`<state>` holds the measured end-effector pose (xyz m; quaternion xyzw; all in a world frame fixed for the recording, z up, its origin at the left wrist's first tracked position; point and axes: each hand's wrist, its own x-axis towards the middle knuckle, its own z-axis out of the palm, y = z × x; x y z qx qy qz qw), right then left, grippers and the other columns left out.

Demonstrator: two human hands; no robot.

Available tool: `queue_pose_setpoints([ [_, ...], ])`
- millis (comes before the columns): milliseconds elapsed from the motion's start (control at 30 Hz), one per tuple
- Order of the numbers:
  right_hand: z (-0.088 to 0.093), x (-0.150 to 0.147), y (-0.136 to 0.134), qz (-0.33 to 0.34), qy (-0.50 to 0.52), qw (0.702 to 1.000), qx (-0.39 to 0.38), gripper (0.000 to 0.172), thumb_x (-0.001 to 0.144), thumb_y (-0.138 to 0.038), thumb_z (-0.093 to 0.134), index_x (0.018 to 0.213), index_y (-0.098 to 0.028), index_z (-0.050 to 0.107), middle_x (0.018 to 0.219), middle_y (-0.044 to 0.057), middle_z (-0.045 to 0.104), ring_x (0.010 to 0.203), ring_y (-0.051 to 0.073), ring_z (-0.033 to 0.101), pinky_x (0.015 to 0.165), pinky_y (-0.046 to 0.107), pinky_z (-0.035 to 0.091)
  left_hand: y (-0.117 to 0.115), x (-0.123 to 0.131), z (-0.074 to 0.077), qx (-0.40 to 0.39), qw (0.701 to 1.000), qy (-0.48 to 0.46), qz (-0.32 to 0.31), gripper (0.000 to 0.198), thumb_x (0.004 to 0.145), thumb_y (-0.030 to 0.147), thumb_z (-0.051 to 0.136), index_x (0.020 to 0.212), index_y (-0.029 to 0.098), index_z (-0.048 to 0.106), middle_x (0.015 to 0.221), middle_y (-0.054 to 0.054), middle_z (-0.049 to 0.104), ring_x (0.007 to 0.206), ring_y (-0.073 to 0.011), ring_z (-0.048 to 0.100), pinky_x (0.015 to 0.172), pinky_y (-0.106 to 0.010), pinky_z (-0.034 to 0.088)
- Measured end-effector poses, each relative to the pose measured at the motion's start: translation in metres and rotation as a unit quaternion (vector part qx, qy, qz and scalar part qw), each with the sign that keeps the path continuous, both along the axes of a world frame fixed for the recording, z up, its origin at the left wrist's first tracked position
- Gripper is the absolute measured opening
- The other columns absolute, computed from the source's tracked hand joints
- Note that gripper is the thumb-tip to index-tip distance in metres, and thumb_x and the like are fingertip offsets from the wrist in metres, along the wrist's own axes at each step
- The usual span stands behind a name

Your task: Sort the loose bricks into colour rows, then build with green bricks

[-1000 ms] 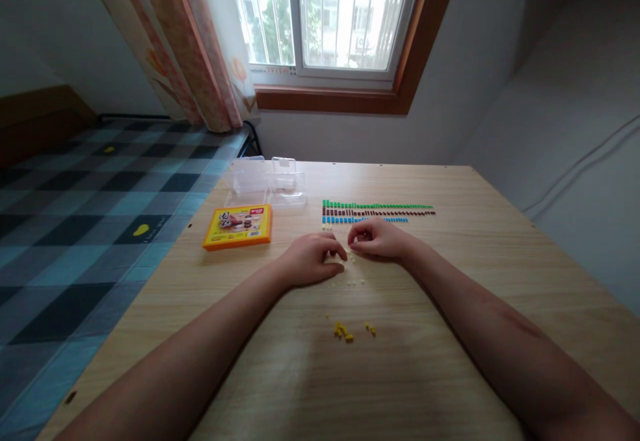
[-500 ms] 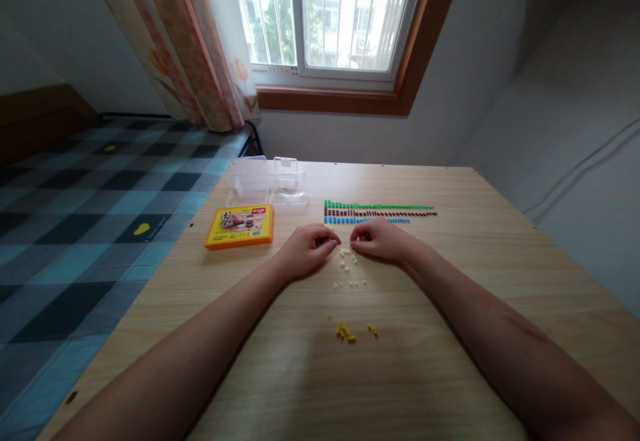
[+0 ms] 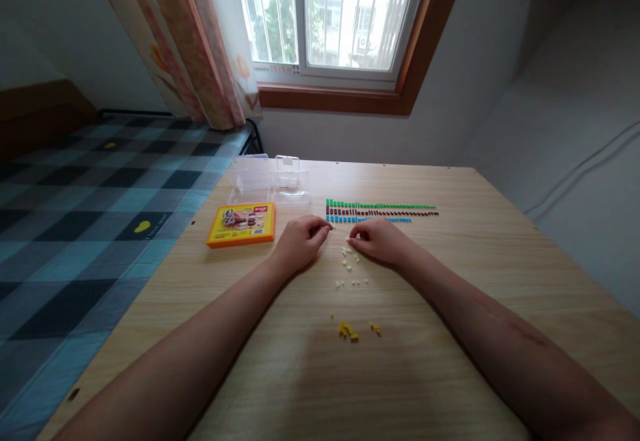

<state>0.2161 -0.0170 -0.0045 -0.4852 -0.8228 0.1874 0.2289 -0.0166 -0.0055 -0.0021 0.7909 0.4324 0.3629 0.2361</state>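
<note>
My left hand (image 3: pixel 303 242) rests over the table with thumb and forefinger pinched at the near left end of the blue row. A tiny pale piece shows by its fingertips; whether it is gripped I cannot make out. Opposite, my right hand (image 3: pixel 377 238) is also pinched, its fingertips at the top of the loose cream pieces (image 3: pixel 347 252); anything between them is too small to see. Just beyond lie rows of small bricks: green (image 3: pixel 350 205), brown (image 3: pixel 345 212) and blue (image 3: pixel 345 219). Nearer me is a small heap of yellow bricks (image 3: pixel 345 329).
An orange-yellow box (image 3: pixel 241 225) with a printed lid lies left of my left hand. Behind it stand open clear plastic cases (image 3: pixel 291 187). The wooden table (image 3: pixel 440 361) borders a bed with a checked cover (image 3: pixel 100 227) on the left. A window is ahead.
My left hand has shifted slightly away from me and left, up to the blue row, widening the gap between the hands. The right hand has barely moved.
</note>
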Motion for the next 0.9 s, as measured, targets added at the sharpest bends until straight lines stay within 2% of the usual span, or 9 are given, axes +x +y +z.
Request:
queue_pose_setpoints([
  [167, -0.001, -0.003, 0.001, -0.023, 0.003, 0.999, 0.022, 0.008, 0.087, -0.022, 0.071, 0.084, -0.018, 0.077, 0.064, -0.001, 0.066, 0.058, 0.011, 0.054, 0.06, 0.023, 0.036, 0.004, 0.0, -0.005, -0.005, 0.996, -0.012, 0.084, 0.025, 0.09, 0.029, 0.058, 0.089, 0.016, 0.078, 0.078, -0.005, 0.075, 0.069, -0.0165, 0.063, 0.066, -0.028, 0.044],
  [367, -0.002, -0.007, 0.003, -0.018, -0.011, 0.999, 0.036, 0.012, 0.088, -0.018, 0.067, 0.087, -0.02, 0.079, 0.069, 0.0, 0.071, 0.063, 0.013, 0.059, 0.065, 0.024, 0.039, 0.006, 0.0, -0.005, -0.026, 0.993, -0.011, 0.113, 0.027, 0.089, 0.031, 0.057, 0.089, 0.015, 0.079, 0.076, -0.005, 0.075, 0.069, -0.0174, 0.064, 0.066, -0.029, 0.044],
  [500, -0.004, -0.014, 0.005, -0.044, -0.029, 0.997, 0.053, 0.014, 0.089, -0.023, 0.067, 0.089, -0.022, 0.081, 0.075, 0.001, 0.075, 0.069, 0.015, 0.064, 0.068, 0.025, 0.041, 0.004, 0.001, -0.004, -0.032, 0.993, -0.004, 0.117, 0.026, 0.089, 0.031, 0.058, 0.089, 0.016, 0.079, 0.078, -0.006, 0.076, 0.07, -0.0179, 0.064, 0.067, -0.029, 0.044],
  [733, -0.005, -0.026, 0.008, -0.159, -0.057, 0.984, 0.05, 0.018, 0.09, -0.035, 0.067, 0.092, -0.03, 0.083, 0.081, 0.001, 0.079, 0.074, 0.018, 0.068, 0.066, 0.028, 0.041, 0.001, 0.003, 0.0, -0.031, 0.993, 0.02, 0.114, 0.025, 0.09, 0.03, 0.058, 0.088, 0.016, 0.079, 0.077, -0.005, 0.075, 0.068, -0.0172, 0.062, 0.065, -0.029, 0.042],
  [900, -0.007, -0.029, 0.008, -0.18, -0.056, 0.981, 0.048, 0.02, 0.091, -0.039, 0.066, 0.095, -0.031, 0.083, 0.085, 0.001, 0.08, 0.077, 0.019, 0.069, 0.067, 0.028, 0.043, 0.001, 0.004, 0.001, -0.025, 0.993, 0.028, 0.112, 0.025, 0.089, 0.03, 0.058, 0.087, 0.017, 0.08, 0.074, -0.005, 0.074, 0.065, -0.0168, 0.061, 0.062, -0.028, 0.04],
])
